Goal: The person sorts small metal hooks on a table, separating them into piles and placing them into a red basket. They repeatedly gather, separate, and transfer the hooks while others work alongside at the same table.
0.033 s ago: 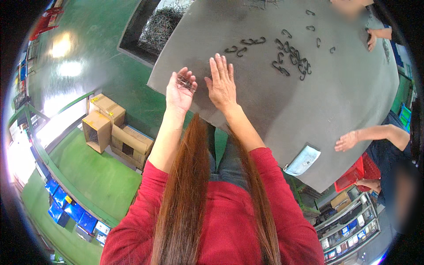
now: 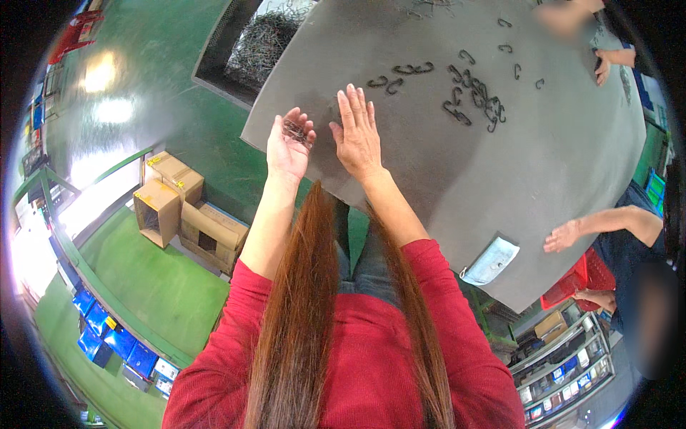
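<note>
My left hand (image 2: 288, 151) is palm up near the left edge of the grey table (image 2: 429, 182), its fingers curled round a small bunch of thin dark metal pieces (image 2: 295, 133). Their exact shape is too small to make out. Beside it, my right hand (image 2: 359, 143) lies flat, palm down and fingers stretched out, with nothing visible in it; whatever is under the palm is hidden. Farther back on the table lie several dark C-shaped hooks (image 2: 395, 86), with a thicker cluster of hooks (image 2: 477, 90) to the right.
A black bin (image 2: 214, 63) full of tangled metal pieces (image 2: 263, 48) stands at the table's far left. A light-blue face mask (image 2: 491, 260) lies near the right front edge. Co-workers' hands (image 2: 564, 235) reach in from the right. Cardboard boxes (image 2: 161, 207) stand left; a red basket (image 2: 597, 272), right.
</note>
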Available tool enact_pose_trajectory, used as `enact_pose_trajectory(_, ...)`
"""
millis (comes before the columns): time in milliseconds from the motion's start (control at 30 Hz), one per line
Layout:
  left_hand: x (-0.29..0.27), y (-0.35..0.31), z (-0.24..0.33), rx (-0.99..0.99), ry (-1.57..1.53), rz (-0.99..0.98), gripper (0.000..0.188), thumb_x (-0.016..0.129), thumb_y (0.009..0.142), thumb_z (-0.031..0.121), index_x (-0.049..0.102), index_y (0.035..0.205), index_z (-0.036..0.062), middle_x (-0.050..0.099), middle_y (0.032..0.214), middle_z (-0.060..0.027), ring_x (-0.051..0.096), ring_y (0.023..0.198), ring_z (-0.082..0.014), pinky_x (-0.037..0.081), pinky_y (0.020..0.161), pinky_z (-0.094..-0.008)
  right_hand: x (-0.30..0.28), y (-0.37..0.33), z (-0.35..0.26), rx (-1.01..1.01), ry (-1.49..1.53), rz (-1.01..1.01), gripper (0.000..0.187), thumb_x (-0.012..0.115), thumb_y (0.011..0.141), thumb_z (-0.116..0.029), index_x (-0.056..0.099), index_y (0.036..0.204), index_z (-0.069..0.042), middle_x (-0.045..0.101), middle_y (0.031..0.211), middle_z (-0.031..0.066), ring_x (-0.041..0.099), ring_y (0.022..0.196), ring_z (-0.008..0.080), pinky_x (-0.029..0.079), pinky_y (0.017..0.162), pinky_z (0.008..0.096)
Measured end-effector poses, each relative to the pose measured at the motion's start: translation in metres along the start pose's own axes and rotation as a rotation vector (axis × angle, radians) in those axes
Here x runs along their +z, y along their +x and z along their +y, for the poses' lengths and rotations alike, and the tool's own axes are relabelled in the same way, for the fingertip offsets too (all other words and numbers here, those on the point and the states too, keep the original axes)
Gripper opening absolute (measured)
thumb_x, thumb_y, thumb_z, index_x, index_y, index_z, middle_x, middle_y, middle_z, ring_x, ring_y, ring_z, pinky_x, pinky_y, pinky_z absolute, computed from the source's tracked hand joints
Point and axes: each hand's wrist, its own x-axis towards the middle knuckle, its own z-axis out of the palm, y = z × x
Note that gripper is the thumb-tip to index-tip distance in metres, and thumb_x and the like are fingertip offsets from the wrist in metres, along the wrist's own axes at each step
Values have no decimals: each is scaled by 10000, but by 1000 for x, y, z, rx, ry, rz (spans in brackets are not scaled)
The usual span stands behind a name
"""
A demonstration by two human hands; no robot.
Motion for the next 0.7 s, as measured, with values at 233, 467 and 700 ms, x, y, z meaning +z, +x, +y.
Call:
enact_pose_trajectory(233,33,25,-6,1129,1551,-315,327,550,901,244,549,1201,113,518,1261,-104,428,1240,-287,340,1035,-445,-51,13,23,153,-48,289,499,517,890,-66,354,1359,-15,370,1407,182,311,1339,335,271,1096,433)
enact_pose_trajectory(467,51,43,-27,993,2056,-323,510,465,917,260,361,1407,164,297,1471,-46,158,1402,-289,107,1125,-500,-52,13,32,203,-299,263,471,496,917,-137,373,1369,-93,346,1445,89,258,1375,279,207,1116,460)
enact_pose_trajectory(700,25,149,81,1256,2167,206,482,414,946,299,367,1404,155,275,1489,-87,147,1407,-306,108,1107,-539,-3,59,13,6,-477,52,540,502,903,-293,356,1405,-157,263,1500,25,127,1419,213,9,1144,478)
